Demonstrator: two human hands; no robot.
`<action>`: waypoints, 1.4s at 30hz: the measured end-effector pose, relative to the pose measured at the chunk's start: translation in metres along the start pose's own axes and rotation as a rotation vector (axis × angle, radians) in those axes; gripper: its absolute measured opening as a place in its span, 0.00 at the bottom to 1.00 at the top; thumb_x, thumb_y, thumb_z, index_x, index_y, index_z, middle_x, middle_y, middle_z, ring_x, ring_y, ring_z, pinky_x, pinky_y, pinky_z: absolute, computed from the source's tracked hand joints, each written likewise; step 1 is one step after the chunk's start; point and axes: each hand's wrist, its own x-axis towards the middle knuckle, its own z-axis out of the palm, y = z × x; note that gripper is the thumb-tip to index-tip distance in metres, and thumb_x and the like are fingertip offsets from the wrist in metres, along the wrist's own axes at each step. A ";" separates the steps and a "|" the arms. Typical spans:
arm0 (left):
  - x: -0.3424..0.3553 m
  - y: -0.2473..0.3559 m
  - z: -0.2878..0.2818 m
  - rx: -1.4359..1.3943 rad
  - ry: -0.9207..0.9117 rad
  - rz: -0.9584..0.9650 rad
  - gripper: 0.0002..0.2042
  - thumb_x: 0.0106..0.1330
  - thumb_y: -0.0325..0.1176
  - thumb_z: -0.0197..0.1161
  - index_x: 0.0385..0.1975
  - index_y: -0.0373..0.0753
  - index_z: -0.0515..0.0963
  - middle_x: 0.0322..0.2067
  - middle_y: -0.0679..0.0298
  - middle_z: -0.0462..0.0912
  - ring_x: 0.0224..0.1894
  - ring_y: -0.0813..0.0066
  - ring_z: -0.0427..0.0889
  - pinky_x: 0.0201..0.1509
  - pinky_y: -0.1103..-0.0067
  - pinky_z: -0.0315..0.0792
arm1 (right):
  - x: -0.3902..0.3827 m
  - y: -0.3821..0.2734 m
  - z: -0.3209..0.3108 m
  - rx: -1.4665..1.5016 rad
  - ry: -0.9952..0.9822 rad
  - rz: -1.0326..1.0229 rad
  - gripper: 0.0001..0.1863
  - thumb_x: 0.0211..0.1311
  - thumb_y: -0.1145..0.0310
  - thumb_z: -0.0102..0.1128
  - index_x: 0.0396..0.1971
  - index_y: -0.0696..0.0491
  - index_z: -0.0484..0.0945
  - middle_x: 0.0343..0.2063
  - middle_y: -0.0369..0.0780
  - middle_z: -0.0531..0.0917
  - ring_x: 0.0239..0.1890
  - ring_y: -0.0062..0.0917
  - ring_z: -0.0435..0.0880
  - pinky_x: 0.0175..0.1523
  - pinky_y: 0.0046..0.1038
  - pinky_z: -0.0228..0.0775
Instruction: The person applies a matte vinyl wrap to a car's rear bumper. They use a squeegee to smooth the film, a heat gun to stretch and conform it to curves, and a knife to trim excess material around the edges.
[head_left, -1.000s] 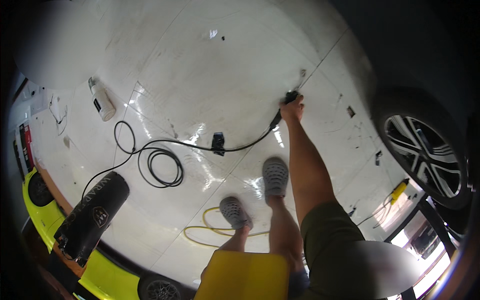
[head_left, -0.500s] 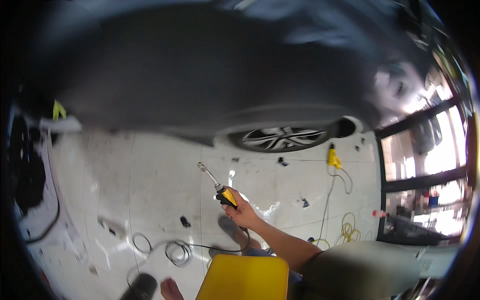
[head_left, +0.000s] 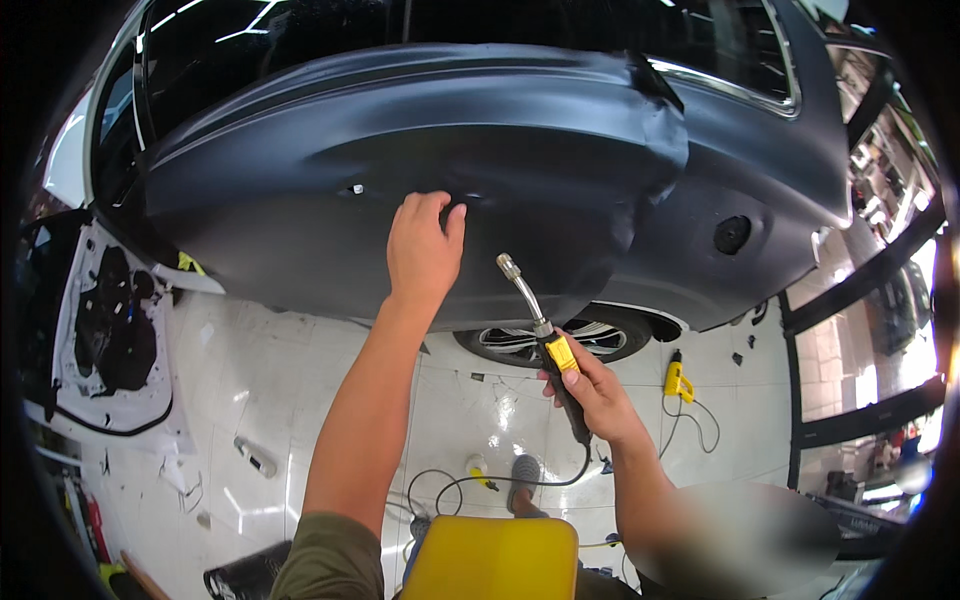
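Note:
A dark matte blue-grey film (head_left: 300, 240) covers the car's side, with wrinkled folds towards its right end. My left hand (head_left: 425, 250) reaches up to the film near a small dent. Its thumb stands apart from the fingers, and I see nothing held in it; the fingertips are partly turned away, and I cannot tell whether they touch the film. My right hand (head_left: 597, 400) grips a torch (head_left: 562, 365) with a black and yellow handle and a bent metal nozzle. The nozzle points up towards the film, to the right of my left hand, and a black hose hangs from the handle.
Below the film is a car wheel (head_left: 500, 341). A yellow heat gun (head_left: 679, 378) with a cord lies on the floor at right. At left stands a detached door panel (head_left: 150, 385); a white bottle (head_left: 256, 457) lies near it. A yellow surface (head_left: 490, 560) is close below me.
My left hand has risen from the lower edge to the film. The torch has moved right and up with my right hand. The view now takes in more of the car's upper side.

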 end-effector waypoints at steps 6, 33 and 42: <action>0.009 0.002 0.036 0.299 0.069 0.263 0.13 0.59 0.35 0.69 0.38 0.36 0.77 0.37 0.58 0.76 0.36 0.61 0.76 0.39 0.69 0.72 | 0.038 0.013 -0.052 0.021 -0.090 0.012 0.31 0.72 0.58 0.51 0.70 0.52 0.57 0.43 0.40 0.79 0.38 0.19 0.76 0.44 0.22 0.71; 0.047 -0.010 0.030 0.469 -0.191 0.932 0.09 0.49 0.24 0.64 0.31 0.35 0.76 0.26 0.64 0.71 0.28 0.70 0.73 0.29 0.77 0.69 | 0.107 0.051 -0.020 0.268 0.002 -0.077 0.32 0.73 0.54 0.49 0.69 0.57 0.58 0.47 0.44 0.80 0.39 0.20 0.78 0.46 0.22 0.72; 0.033 -0.029 0.026 0.263 -0.037 0.685 0.10 0.57 0.25 0.63 0.39 0.33 0.77 0.41 0.56 0.75 0.41 0.61 0.76 0.44 0.70 0.71 | 0.126 0.051 -0.037 0.291 -0.043 -0.113 0.31 0.73 0.55 0.49 0.68 0.57 0.61 0.44 0.43 0.81 0.35 0.19 0.78 0.43 0.22 0.73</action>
